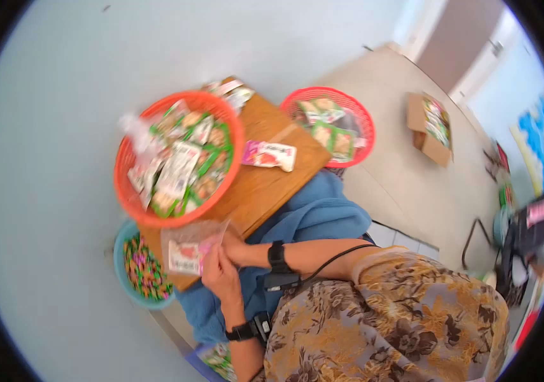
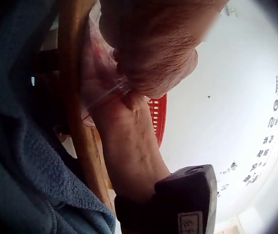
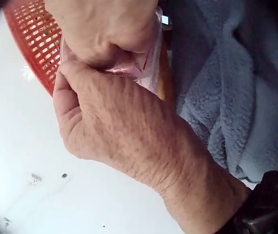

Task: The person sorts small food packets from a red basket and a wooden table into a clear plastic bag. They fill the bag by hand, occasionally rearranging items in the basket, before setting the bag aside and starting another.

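Over the edge of the wooden table, a clear plastic bag [image 1: 186, 231] with a white-and-pink printed panel is between both hands. My left hand [image 1: 221, 277] pinches its rim between thumb and curled fingers, as the right wrist view shows. The right hand [image 1: 237, 247] is at the bag's mouth, and in the left wrist view the film crosses its wrist [image 2: 124, 126]. In the right wrist view this hand [image 3: 105, 29] is bent, its fingertips hidden behind the left hand [image 3: 124, 122] and film; I cannot tell if it grips anything.
An orange basket [image 1: 239, 149] of packaged snacks stands on the wooden table [image 1: 265, 204] beside a pink-and-white packet [image 1: 270, 156]. A teal basin [image 1: 122, 280] holds small colourful pieces. Beyond are a red basket [image 1: 368, 121] and a cardboard box [image 1: 417, 121]. A blue cloth [image 1: 323, 213] covers the lap.
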A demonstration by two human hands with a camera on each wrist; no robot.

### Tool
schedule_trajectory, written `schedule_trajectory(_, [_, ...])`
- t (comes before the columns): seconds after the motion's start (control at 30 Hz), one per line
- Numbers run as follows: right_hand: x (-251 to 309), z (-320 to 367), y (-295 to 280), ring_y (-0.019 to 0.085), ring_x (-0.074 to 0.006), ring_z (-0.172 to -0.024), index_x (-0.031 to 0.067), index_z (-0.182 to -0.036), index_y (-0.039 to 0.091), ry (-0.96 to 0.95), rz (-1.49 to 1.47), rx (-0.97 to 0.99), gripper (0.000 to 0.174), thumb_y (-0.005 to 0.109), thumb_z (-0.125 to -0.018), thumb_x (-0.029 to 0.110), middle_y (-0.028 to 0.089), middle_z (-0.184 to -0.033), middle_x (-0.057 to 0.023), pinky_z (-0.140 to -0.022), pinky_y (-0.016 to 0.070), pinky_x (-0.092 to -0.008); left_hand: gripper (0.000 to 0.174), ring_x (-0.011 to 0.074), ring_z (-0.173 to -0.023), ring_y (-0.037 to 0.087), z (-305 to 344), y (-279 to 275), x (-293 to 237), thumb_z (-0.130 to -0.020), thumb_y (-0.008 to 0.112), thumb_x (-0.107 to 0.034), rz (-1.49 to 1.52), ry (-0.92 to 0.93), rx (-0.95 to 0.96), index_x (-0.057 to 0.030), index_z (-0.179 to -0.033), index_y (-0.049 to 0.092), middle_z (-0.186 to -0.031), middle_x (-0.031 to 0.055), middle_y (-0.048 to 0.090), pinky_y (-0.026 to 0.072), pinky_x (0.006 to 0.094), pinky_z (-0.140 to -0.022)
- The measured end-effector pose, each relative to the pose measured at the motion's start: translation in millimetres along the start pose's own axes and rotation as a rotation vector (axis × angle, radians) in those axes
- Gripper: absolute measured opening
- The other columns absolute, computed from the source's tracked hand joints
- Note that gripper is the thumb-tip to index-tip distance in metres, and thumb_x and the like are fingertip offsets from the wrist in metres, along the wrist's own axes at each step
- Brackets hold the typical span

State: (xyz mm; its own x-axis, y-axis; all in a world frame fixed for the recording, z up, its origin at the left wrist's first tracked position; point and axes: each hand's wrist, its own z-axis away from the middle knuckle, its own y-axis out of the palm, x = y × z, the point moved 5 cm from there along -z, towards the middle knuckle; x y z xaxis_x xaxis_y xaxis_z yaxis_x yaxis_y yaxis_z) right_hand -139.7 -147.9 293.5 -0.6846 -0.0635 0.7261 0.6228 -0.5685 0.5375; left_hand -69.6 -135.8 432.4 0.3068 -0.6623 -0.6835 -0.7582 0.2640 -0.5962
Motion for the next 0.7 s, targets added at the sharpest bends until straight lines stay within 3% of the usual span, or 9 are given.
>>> schedule_trajectory(0.03, [-5, -7, -2, 0.063, -0.02, -0.093, -0.0003, -0.112, 0.065, -0.007, 0.068, 0.036, 0.024, 0.049, -0.097, 0.009, 0.067, -0.112, -0.0115, -0.085, 0.0532, -0.0356, 0.015, 0.0343, -0.082, 0.069, 1, 4, -2, -0.091, 0.065, -0.007, 0.028, 0.05, 0.034, 0.0028, -0.102, 0.071, -0.093, 0.0203, 0.071, 0.0542, 0.0397, -0.074])
schedule_trajectory(0.17, [17, 11, 5, 0.063, -0.0209, -0.094, 0.0004, -0.11, 0.066, -0.235, 0.059, 0.064, 0.023, 0.05, -0.095, 0.008, 0.068, -0.11, -0.0107, -0.086, 0.0519, -0.0356, 0.016, 0.0355, -0.082, 0.068, 8, 2, 1, -0.092, 0.064, -0.006, -0.036, 0.093, -0.009, 0.0049, -0.102, 0.07, -0.094, 0.022, 0.071, 0.0538, 0.0403, -0.075])
schedule_trajectory(0.23, [25, 15, 10, 0.063, -0.024, -0.095, 0.0017, -0.11, 0.065, -0.652, 0.389, 0.037, 0.023, 0.053, -0.092, 0.009, 0.07, -0.106, -0.0107, -0.085, 0.0512, -0.0366, 0.017, 0.0359, -0.082, 0.068, 6, 4, 2, -0.092, 0.064, -0.006, -0.055, 0.074, 0.002, 0.005, -0.103, 0.07, -0.095, 0.0223, 0.071, 0.0537, 0.0405, -0.076])
schedule_trajectory(0.27, [21, 11, 9, 0.063, -0.0267, -0.096, 0.0032, -0.107, 0.065, -0.641, 0.462, 0.004, 0.022, 0.055, -0.091, 0.014, 0.07, -0.103, -0.0119, -0.083, 0.0505, -0.039, 0.018, 0.0362, -0.082, 0.068, 4, 3, 1, -0.093, 0.063, -0.007, -0.056, 0.053, 0.011, 0.0051, -0.104, 0.07, -0.095, 0.0224, 0.071, 0.0537, 0.0409, -0.076])
schedule_trajectory(0.53, [9, 4, -1, 0.065, -0.0304, -0.094, 0.0022, -0.104, 0.064, -0.651, 0.522, -0.039, 0.021, 0.057, -0.09, 0.015, 0.071, -0.1, -0.0151, -0.08, 0.0507, -0.042, 0.021, 0.0364, -0.085, 0.069, 0, 7, 1, -0.094, 0.062, -0.009, -0.088, 0.102, 0.02, 0.0058, -0.106, 0.069, -0.097, 0.0224, 0.071, 0.0538, 0.0412, -0.078])
schedule_trajectory(0.7, [18, 16, 3, 0.066, -0.0325, -0.092, 0.0017, -0.102, 0.064, -0.628, 0.567, 0.005, 0.02, 0.058, -0.089, 0.016, 0.071, -0.098, -0.0169, -0.078, 0.0508, -0.0437, 0.021, 0.0356, -0.087, 0.07, -1, 4, -6, -0.095, 0.061, -0.01, -0.063, 0.039, 0.056, 0.0057, -0.108, 0.068, -0.099, 0.0228, 0.071, 0.054, 0.0405, -0.079])
